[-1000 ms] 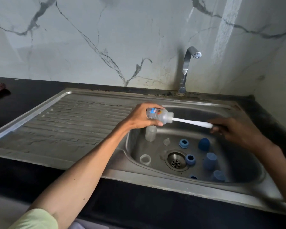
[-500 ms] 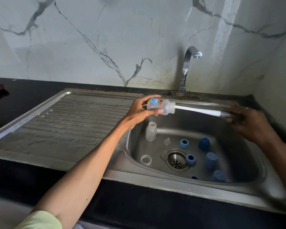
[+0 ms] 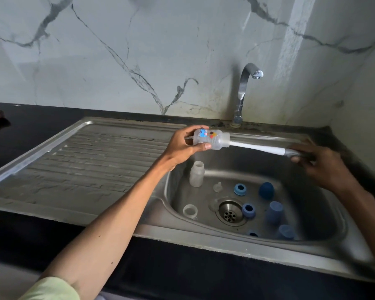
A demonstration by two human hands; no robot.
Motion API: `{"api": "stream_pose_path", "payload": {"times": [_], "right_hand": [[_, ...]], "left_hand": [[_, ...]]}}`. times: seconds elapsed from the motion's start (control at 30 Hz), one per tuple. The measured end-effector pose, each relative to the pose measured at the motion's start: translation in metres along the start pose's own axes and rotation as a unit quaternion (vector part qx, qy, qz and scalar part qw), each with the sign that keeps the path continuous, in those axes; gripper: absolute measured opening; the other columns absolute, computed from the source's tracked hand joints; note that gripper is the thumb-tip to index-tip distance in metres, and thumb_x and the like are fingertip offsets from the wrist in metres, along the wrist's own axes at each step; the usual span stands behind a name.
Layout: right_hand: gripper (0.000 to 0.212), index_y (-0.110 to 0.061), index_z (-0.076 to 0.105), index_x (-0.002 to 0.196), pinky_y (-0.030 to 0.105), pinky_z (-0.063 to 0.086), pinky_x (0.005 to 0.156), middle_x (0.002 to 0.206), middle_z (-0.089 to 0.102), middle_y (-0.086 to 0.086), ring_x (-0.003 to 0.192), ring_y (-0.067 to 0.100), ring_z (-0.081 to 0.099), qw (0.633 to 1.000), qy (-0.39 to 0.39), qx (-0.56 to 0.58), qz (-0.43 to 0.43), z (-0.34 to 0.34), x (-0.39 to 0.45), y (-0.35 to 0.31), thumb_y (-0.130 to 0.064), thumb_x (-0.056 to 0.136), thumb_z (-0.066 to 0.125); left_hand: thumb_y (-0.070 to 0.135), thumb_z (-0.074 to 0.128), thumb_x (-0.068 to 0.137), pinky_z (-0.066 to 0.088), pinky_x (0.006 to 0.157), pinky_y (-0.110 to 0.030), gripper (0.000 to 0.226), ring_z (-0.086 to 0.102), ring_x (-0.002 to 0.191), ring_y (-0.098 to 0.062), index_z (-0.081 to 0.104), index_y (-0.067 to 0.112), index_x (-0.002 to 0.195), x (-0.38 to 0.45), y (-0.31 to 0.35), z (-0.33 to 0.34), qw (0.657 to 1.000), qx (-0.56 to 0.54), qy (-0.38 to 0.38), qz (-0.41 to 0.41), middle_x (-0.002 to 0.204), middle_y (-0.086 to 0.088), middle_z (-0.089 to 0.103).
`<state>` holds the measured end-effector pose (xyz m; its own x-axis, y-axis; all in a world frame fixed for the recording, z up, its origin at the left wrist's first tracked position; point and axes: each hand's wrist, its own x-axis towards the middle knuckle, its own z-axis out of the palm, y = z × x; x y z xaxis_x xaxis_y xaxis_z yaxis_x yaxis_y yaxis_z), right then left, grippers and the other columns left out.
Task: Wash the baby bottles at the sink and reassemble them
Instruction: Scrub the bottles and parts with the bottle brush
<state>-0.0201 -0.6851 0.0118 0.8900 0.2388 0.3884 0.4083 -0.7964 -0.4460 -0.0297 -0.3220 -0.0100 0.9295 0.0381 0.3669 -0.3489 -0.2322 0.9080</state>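
While a bottle is being scrubbed above the basin, the scene is laid out as follows.

Left hand: the left hand [image 3: 183, 146] is held above the left edge of the sink [image 3: 344, 226], and its fingers [image 3: 195, 129] are curled over the top of the printed bottle [image 3: 210, 139] while the thumb is pressed against its underside.

Printed bottle: it is held on its side in the air, its base enclosed by the left hand and its open neck pointed to the right, clear of the fingers.

Brush: the white brush handle [image 3: 260, 148] is passed into the bottle's neck, and its head is seen inside the clear body.

Right hand: the right hand [image 3: 320, 163] is closed round the grey far end of the handle, the fingers wrapped over it; the hand is in shadow, so finer detail cannot be told.

Basin floor: a second clear bottle [image 3: 196, 176] is stood upright at the back left, a clear ring [image 3: 190, 211] is laid near the front left, and a clear teat [image 3: 218, 187] is set behind the drain [image 3: 230, 213].

Blue parts: blue rings [image 3: 240, 189] and blue caps [image 3: 274, 212] are scattered to the right of the drain.

Tap: the tap [image 3: 245, 92] is mounted behind the basin against the marble wall [image 3: 117, 50].

Surface: the dark surface [image 3: 30, 126] is seen around the sink.
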Motion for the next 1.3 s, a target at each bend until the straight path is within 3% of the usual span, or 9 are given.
{"api": "stream_pose_path", "payload": {"times": [0.17, 0.37, 0.53, 0.67, 0.8, 0.9, 1.03, 1.13, 1.3], "right_hand": [[0.034, -0.021, 0.064, 0.127, 0.056, 0.038, 0.107, 0.123, 0.066, 0.012, 0.119, 0.031, 0.057, 0.999, -0.017, 0.0, 0.036, 0.001, 0.0, 0.009, -0.016, 0.093, 0.063], [0.048, -0.04, 0.055, 0.125, 0.056, 0.035, 0.105, 0.131, 0.061, 0.012, 0.122, 0.038, 0.052, 0.998, -0.026, -0.046, 0.042, 0.01, 0.005, 0.007, -0.012, 0.088, 0.067], [0.042, -0.027, 0.066, 0.123, 0.059, 0.042, 0.099, 0.12, 0.068, 0.01, 0.114, 0.034, 0.06, 0.999, 0.003, -0.038, -0.027, -0.003, 0.004, 0.009, -0.006, 0.086, 0.068], [0.041, -0.029, 0.062, 0.128, 0.056, 0.03, 0.111, 0.13, 0.062, 0.011, 0.125, 0.033, 0.051, 0.998, -0.016, -0.025, 0.06, 0.004, 0.001, 0.006, -0.012, 0.091, 0.065], [0.039, -0.023, 0.065, 0.124, 0.058, 0.029, 0.108, 0.123, 0.065, 0.016, 0.12, 0.037, 0.053, 0.993, -0.034, -0.056, 0.098, 0.021, 0.004, -0.004, -0.009, 0.088, 0.064], [0.051, -0.027, 0.065, 0.123, 0.06, 0.039, 0.1, 0.115, 0.068, 0.015, 0.111, 0.037, 0.059, 0.995, -0.014, -0.057, 0.077, 0.012, 0.004, -0.006, 0.003, 0.081, 0.066], [0.048, -0.03, 0.065, 0.124, 0.061, 0.038, 0.1, 0.123, 0.066, 0.012, 0.118, 0.035, 0.057, 0.997, -0.023, -0.075, 0.025, -0.003, -0.001, -0.017, -0.004, 0.084, 0.069], [0.045, -0.028, 0.065, 0.124, 0.055, 0.038, 0.104, 0.125, 0.065, 0.01, 0.121, 0.033, 0.055, 0.998, -0.041, -0.057, 0.01, -0.01, -0.003, -0.02, -0.004, 0.086, 0.068], [0.042, -0.024, 0.063, 0.126, 0.029, 0.031, 0.099, 0.127, 0.063, 0.008, 0.127, 0.028, 0.051, 0.998, -0.046, 0.019, 0.042, -0.013, -0.006, -0.028, -0.003, 0.089, 0.065]], "left_hand": [[0.012, 0.088, 0.071, 0.057, 0.094, -0.043, 0.055, 0.068, 0.107, -0.023, 0.067, 0.017, 0.121, -0.001, 0.002, 0.009, 1.0, 0.0, -0.005, 0.011, 0.117, -0.004, 0.071], [0.014, 0.089, 0.07, 0.057, 0.094, -0.043, 0.056, 0.069, 0.105, -0.022, 0.067, 0.018, 0.122, -0.001, -0.002, 0.004, 0.999, 0.021, -0.023, 0.022, 0.119, -0.004, 0.07], [0.027, 0.089, 0.065, 0.057, 0.093, -0.048, 0.059, 0.069, 0.107, -0.025, 0.068, 0.024, 0.12, -0.004, -0.007, 0.004, 0.999, 0.006, -0.04, -0.009, 0.116, -0.004, 0.072], [0.017, 0.089, 0.069, 0.057, 0.089, -0.055, 0.058, 0.068, 0.106, -0.029, 0.068, 0.016, 0.123, -0.005, -0.008, 0.01, 0.999, -0.009, -0.038, -0.012, 0.114, -0.006, 0.072], [0.03, 0.09, 0.063, 0.059, 0.088, -0.05, 0.061, 0.069, 0.106, -0.026, 0.07, 0.021, 0.121, -0.005, -0.003, 0.006, 1.0, -0.014, -0.008, 0.004, 0.115, -0.004, 0.072], [0.022, 0.089, 0.067, 0.058, 0.09, -0.039, 0.058, 0.07, 0.104, -0.022, 0.068, 0.019, 0.121, -0.004, 0.0, 0.002, 0.999, 0.009, -0.02, 0.026, 0.117, -0.004, 0.071], [0.017, 0.087, 0.069, 0.057, 0.091, -0.035, 0.056, 0.069, 0.105, -0.022, 0.068, 0.02, 0.121, -0.004, -0.003, 0.003, 0.999, 0.009, -0.036, 0.02, 0.119, -0.006, 0.071], [0.013, 0.086, 0.073, 0.057, 0.094, -0.039, 0.055, 0.068, 0.106, -0.02, 0.067, 0.017, 0.124, -0.005, -0.007, 0.0, 0.998, -0.014, -0.058, -0.017, 0.12, -0.008, 0.07], [0.003, 0.082, 0.078, 0.057, 0.09, -0.053, 0.051, 0.067, 0.105, -0.027, 0.065, 0.01, 0.125, -0.003, -0.01, 0.001, 0.994, -0.078, -0.064, -0.044, 0.12, -0.015, 0.067]]}}
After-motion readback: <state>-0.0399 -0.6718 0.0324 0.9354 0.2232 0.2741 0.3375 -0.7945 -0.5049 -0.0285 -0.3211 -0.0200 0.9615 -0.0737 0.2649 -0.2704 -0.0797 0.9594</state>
